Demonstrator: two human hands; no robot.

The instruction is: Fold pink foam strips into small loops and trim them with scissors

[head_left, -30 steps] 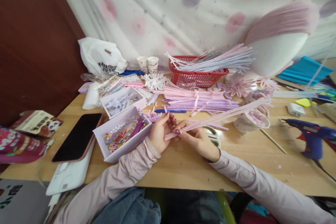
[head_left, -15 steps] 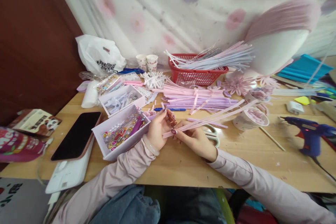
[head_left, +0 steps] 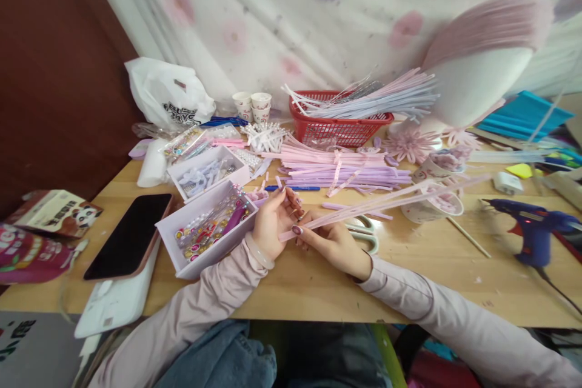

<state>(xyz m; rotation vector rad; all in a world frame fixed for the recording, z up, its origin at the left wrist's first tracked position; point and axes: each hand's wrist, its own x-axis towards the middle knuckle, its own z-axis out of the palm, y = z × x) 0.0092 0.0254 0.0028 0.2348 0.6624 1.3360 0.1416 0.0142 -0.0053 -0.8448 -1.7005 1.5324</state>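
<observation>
Both hands meet at the middle of the wooden table [head_left: 318,285]. My left hand [head_left: 273,221] and my right hand [head_left: 330,239] are closed on the near end of a thin bundle of long pink pipe cleaners [head_left: 386,201]. The bundle slants up to the right, over a paper cup [head_left: 431,206]. A pair of scissors [head_left: 366,235] lies under my right hand. A white box of colourful beads [head_left: 207,230] sits just left of my left hand.
A pile of pink and purple pipe cleaners [head_left: 336,168] lies behind the hands, before a red basket [head_left: 341,128]. A blue glue gun [head_left: 531,230] stands at right. A black phone [head_left: 130,235] rests on a white device at left. A second white box [head_left: 207,173] sits behind the bead box.
The far end of the pink bundle has swung a little lower and to the right. Both hands stay together on its near end, shifted slightly left with the view.
</observation>
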